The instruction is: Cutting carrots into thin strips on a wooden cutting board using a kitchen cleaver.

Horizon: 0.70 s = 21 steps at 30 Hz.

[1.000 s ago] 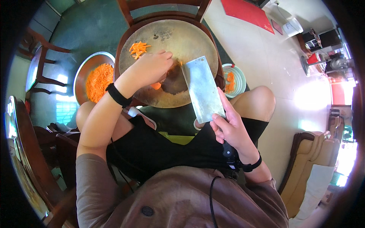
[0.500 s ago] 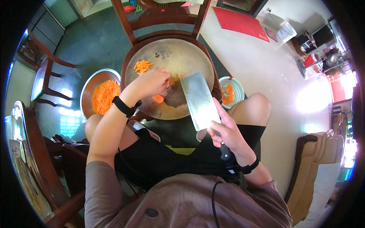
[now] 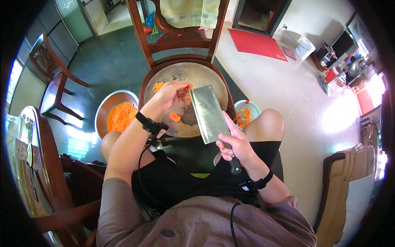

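Observation:
My right hand [image 3: 236, 144] grips a cleaver [image 3: 207, 113] by its black handle, fingers and thumb reaching onto the base of the blade. The wide blade is held tilted over the right part of a round wooden chopping board [image 3: 164, 72]. My left hand [image 3: 172, 94] is over the board, its curled fingers close to the blade's far left corner, with orange carrot pieces [image 3: 185, 95] at the fingertips. A carrot chunk [image 3: 175, 117] lies on the board below this hand. Carrot strips [image 3: 158, 87] lie at the board's left, partly hidden by my left hand.
The board rests on a wooden chair [image 3: 180, 46]. A metal bowl [image 3: 100, 119] of shredded carrot stands left of it, and a pale green basket [image 3: 255, 110] with carrot pieces stands right. Another chair [image 3: 55, 88] is farther left; a red mat [image 3: 257, 44] lies far right.
My left hand has risen from the carrot chunk toward the blade's far corner, its fingers loosening, and the chunk now shows uncovered. The view has tilted up; the cleaver stays in my right hand.

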Available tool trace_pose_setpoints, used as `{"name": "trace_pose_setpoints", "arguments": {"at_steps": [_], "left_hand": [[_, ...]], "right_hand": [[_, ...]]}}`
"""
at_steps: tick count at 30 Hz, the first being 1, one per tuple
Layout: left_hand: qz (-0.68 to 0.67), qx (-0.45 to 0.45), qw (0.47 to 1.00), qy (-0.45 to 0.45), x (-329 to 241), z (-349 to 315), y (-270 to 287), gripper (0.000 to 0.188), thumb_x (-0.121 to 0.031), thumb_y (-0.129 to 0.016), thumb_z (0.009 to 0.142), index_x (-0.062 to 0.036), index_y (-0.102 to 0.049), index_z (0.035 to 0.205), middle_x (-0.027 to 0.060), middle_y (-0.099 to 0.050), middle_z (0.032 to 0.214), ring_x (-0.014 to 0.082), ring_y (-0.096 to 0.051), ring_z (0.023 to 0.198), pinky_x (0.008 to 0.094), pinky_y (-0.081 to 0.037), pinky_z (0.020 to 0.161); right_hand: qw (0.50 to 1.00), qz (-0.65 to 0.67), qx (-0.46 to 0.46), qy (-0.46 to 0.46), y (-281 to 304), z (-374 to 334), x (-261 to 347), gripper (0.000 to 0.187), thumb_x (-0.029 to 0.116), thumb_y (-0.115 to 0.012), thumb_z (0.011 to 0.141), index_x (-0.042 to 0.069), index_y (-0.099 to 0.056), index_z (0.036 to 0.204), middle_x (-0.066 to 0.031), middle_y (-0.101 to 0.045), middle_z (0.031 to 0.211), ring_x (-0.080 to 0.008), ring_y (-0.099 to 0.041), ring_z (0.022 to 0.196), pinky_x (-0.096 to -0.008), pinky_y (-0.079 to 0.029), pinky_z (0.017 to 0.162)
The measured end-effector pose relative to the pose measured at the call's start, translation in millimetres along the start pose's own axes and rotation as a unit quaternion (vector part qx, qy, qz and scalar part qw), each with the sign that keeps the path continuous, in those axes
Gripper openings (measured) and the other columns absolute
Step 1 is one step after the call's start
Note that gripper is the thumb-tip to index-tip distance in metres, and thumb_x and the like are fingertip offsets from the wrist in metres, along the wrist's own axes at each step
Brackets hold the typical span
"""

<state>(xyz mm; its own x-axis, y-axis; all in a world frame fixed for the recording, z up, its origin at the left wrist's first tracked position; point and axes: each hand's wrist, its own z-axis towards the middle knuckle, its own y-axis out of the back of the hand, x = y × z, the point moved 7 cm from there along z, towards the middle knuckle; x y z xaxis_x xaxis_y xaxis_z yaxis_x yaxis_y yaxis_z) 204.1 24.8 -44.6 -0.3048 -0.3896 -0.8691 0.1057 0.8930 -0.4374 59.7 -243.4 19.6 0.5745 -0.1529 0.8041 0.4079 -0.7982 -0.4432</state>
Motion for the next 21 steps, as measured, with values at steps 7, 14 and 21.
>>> {"name": "trace_pose_setpoints", "arguments": {"at_steps": [7,14,21], "left_hand": [[0.026,-0.015,0.999,-0.012,-19,-13,-11,0.022,-0.009,-0.071,0.105,0.0042,-0.071,0.123,0.0082,-0.074,0.108,0.0161,-0.074,0.098,0.0304,-0.063,0.089],[0.502,-0.18,0.828,-0.174,-103,-21,53,0.022,-0.01,-0.08,0.094,0.0032,-0.077,0.112,0.0112,-0.081,0.095,0.0156,-0.075,0.079,0.0291,-0.06,0.074],[0.633,-0.158,0.739,-0.167,-93,-17,83,0.02,-0.014,-0.079,0.093,0.0013,-0.082,0.106,0.0116,-0.082,0.092,0.0174,-0.077,0.081,0.0339,-0.061,0.078]], "right_hand": [[1.0,-0.002,-0.009,0.019,5,2,-1,0.09,0.005,-0.054,0.107,0.032,-0.006,0.178,-0.0081,-0.056,0.084,-0.0075,-0.04,0.05,-0.0259,-0.041,0.047],[0.998,-0.03,-0.036,0.034,15,5,-3,0.091,0.003,-0.053,0.104,0.03,-0.007,0.178,-0.0071,-0.057,0.085,-0.0103,-0.044,0.054,-0.0298,-0.043,0.049],[0.996,-0.064,-0.065,0.019,19,-2,-13,0.091,0.004,-0.053,0.104,0.029,-0.008,0.178,-0.007,-0.057,0.085,-0.0109,-0.045,0.054,-0.0309,-0.044,0.05]]}}
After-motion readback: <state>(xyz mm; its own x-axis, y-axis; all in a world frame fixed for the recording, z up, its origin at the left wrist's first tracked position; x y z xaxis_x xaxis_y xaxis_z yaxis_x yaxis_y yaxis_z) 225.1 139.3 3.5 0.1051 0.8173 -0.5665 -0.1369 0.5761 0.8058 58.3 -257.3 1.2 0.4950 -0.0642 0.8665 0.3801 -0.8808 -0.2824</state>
